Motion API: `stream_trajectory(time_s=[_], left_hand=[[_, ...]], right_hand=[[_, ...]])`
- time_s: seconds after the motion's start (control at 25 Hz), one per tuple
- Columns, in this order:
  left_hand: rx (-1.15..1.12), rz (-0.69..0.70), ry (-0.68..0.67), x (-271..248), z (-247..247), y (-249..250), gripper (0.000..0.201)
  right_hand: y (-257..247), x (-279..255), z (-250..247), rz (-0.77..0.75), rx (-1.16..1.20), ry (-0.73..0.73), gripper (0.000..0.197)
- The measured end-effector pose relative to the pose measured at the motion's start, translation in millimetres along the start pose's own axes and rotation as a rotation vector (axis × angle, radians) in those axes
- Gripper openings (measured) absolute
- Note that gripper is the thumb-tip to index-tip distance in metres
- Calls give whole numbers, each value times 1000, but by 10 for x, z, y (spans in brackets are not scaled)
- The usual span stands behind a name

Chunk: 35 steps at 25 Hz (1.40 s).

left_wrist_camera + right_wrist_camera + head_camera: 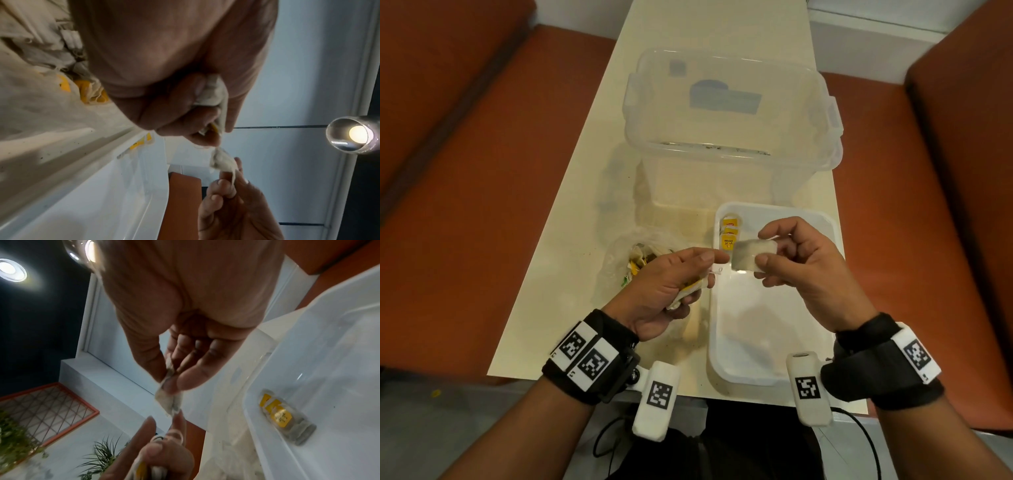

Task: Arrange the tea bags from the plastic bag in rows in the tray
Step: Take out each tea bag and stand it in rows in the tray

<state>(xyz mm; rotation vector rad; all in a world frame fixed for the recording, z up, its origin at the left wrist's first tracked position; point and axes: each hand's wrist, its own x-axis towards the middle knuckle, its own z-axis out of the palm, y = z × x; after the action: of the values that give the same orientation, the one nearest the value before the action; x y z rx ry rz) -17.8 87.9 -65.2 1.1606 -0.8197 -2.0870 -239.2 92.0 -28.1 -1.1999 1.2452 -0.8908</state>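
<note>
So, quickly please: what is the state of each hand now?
Left hand: closed, gripping a bunch of tea bags.
Right hand: closed, pinching a single tea bag above the tray.

glossy white plastic tray (pixel 717 329), clear plastic bag (pixel 619 246)

My right hand (pixel 796 260) pinches a tea bag (pixel 753 257) above the tray (pixel 767 346); my left hand (pixel 671 284) grips more bags (pixel 690 291), fingertip touching it. Three bags (pixel 729 233) sit in the tray's far-left corner.
</note>
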Motion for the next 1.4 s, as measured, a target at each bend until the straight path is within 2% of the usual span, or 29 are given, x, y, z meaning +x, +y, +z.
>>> stream_trajectory(time_s=[0.08,0.16,0.24,0.4,0.48,0.56,0.64,0.72,0.84,0.92,1.0,1.2,1.4], left_hand=[[71,6,1,10,56,-8,35],[125,7,-17,34,128,-25,31],[129,14,-14,68,198,-58,23],[140,67,87,139,284,-160,9],[168,85,116,159,295,-229,9],[217,57,143,138,274,-290,13],[239,1,175,100,227,-315,15],[215,-47,200,81,176,-316,15],[200,-79,230,65,126,-301,15],[209,-79,229,49,111,-294,15],[213,-75,222,26,105,-282,14],[196,-75,227,7,71,-262,14],[155,-92,221,-15,93,-240,16]], right_hand=[[-31,-16,-24,48,-24,-96,32],[-48,-14,-26,74,-56,-136,35],[-39,5,-41,92,-57,-96,33],[43,10,-34,216,-63,-46,18],[107,17,-15,256,-72,-11,5],[169,80,-33,246,-39,74,2],[245,211,-70,215,-101,186,6],[358,382,-87,219,-264,223,12],[564,645,-15,325,-460,27,14],[707,809,28,388,-515,-39,14],[824,936,44,404,-551,-3,13],[982,1031,29,426,-503,189,32],[1027,1011,63,394,-533,218,36]])
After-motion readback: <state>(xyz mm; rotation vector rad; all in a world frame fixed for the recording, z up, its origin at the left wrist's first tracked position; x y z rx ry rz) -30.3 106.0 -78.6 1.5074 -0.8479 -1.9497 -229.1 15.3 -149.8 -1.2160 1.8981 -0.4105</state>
